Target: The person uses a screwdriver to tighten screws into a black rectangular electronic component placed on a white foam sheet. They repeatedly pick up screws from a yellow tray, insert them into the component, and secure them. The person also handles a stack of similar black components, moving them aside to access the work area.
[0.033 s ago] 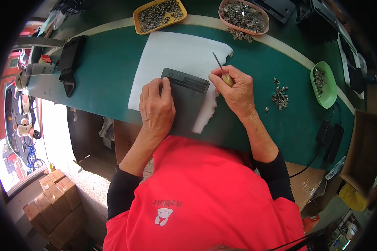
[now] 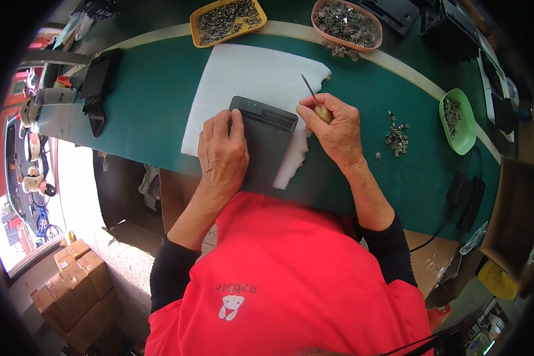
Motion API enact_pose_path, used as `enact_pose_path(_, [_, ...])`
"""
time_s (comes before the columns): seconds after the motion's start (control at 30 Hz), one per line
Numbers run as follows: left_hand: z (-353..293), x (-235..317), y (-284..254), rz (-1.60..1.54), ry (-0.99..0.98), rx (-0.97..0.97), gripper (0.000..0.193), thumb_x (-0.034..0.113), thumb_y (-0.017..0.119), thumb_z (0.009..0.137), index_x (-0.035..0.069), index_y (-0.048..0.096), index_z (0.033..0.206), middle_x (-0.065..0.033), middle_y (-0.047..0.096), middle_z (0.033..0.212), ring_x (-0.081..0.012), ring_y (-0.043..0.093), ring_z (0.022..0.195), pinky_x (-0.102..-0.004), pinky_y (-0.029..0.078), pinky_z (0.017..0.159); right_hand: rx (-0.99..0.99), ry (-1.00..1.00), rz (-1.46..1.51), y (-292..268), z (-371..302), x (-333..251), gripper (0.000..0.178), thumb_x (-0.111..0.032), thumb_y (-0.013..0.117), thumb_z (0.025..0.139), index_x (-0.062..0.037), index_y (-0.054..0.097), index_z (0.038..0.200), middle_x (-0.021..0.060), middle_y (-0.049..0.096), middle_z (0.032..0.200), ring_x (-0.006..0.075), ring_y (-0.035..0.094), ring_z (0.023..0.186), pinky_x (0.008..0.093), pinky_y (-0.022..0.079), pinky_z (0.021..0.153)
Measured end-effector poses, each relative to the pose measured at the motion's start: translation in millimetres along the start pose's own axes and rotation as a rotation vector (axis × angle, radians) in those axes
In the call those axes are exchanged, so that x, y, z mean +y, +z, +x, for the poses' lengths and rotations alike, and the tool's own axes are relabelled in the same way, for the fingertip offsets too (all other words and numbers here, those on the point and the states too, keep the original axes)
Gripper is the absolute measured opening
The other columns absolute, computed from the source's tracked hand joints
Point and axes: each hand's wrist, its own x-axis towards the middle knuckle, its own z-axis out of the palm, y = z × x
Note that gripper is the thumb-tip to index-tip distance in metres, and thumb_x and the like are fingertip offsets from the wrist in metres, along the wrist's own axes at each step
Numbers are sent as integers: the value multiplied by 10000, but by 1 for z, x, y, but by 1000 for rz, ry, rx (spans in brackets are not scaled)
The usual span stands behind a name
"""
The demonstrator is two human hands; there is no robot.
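A flat dark plastic case (image 2: 267, 148) with slots along its far end lies partly on a white foam sheet (image 2: 249, 68). My left hand (image 2: 223, 148) is closed over its left edge, fingertips near the far left corner; the thumb is hard to make out. In my right hand (image 2: 337, 127) is a screwdriver (image 2: 323, 113) with a yellowish handle, pinched between thumb and fingers. Its thin metal shaft points up and away to the left, above the foam and apart from the case. Right of that hand, small metal parts (image 2: 397, 139) lie in a loose pile.
Along the far edge stand a yellow tray (image 2: 194, 29) and a pink tray (image 2: 369, 46) of small metal parts, some spilled. A green tray (image 2: 466, 136) sits right, near a black adapter with a cable (image 2: 457, 190). A black device (image 2: 101, 86) stands left on the green table (image 2: 148, 113).
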Motion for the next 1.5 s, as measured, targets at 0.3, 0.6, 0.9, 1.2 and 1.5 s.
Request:
enact_pose_path(0.3, [-4, -3, 6, -172, -26, 76, 494, -71, 651, 705, -37, 615, 1196, -160, 559, 1155, -345, 557, 1022, -407, 494, 864, -245, -276, -338, 9, 16, -31, 111, -72, 705, 774, -39, 695, 879, 140, 683, 860, 335, 662, 773, 370, 540, 700])
enact_pose_path(0.6, [-4, -3, 10, -271, -80, 117, 475, -60, 658, 696, -32, 623, 1169, -153, 556, 1153, -345, 550, 1002, -417, 486, 850, -215, -410, -409, 29, 19, -28, 75, -46, 695, 783, -53, 681, 857, 109, 657, 854, 312, 651, 758, 361, 535, 663])
enact_pose_path(0.9, [-5, -4, 10, -340, -116, 139, 447, -33, 668, 719, -26, 627, 1163, -150, 553, 1161, -334, 550, 1006, -416, 475, 857, -237, -492, -580, 32, 19, -33, 82, -16, 724, 787, -32, 662, 838, 85, 645, 845, 257, 644, 708, 330, 521, 622])
enact_pose_path(1.2, [-6, -6, 11, -397, -140, 146, 412, -2, 676, 748, -27, 639, 1157, -154, 550, 1169, -327, 551, 1012, -415, 468, 841, -226, -605, -695, 38, 18, -38, 98, 11, 684, 765, -56, 640, 821, 78, 600, 824, 270, 628, 676, 344, 529, 569])
enact_pose_path(1.5, [-7, -5, 14, -415, -144, 178, 344, 20, 657, 774, -44, 654, 1112, -143, 553, 1152, -308, 551, 1000, -400, 461, 812, -381, -592, -931, 39, 19, -52, 90, -7, 654, 768, -52, 634, 844, 69, 572, 827, 262, 631, 665, 347, 525, 550])
